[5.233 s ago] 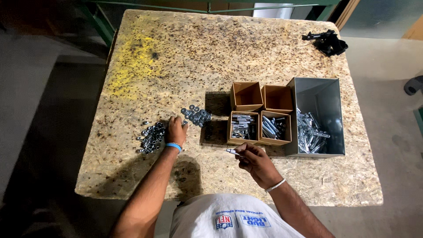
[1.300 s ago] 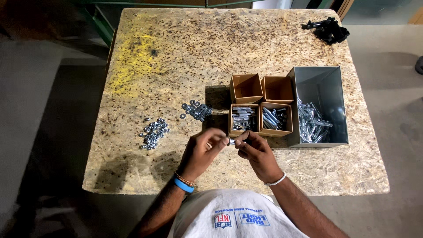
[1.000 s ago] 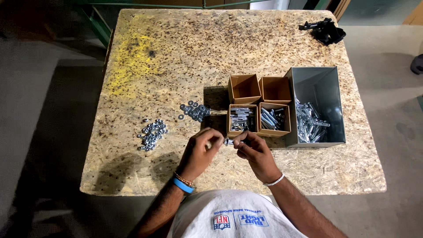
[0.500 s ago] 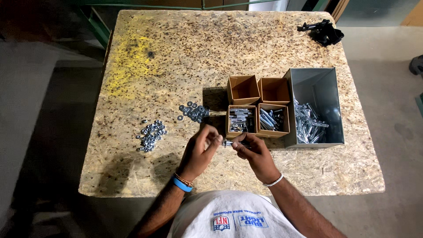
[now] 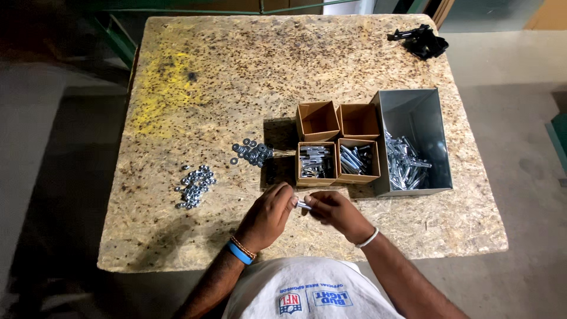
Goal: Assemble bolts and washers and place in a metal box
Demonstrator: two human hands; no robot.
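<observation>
Bolt (image 5: 303, 205): small, silver, held level between both hands just above the near edge of the table (image 5: 177, 71), in front of the boxes. Left hand (image 5: 269, 215) pinched one end with its fingertips; right hand (image 5: 333, 212) pinched the other end, likely so one hand could steady the bolt while the other fitted something onto it; whether a nut or washer sat on it was too small to tell. Boxes (image 5: 336, 142): four small cardboard ones just beyond the hands, near two holding bolts, far two seemingly bare. Bin (image 5: 413, 142): grey metal, touching the boxes' right side, loose bolts inside. Washers (image 5: 253, 152): heap left of the boxes. Nuts (image 5: 194, 186): heap farther left, near the left hand's reach. Black tool (image 5: 420, 40): far right corner, well apart. Nothing stood between hands and boxes.
</observation>
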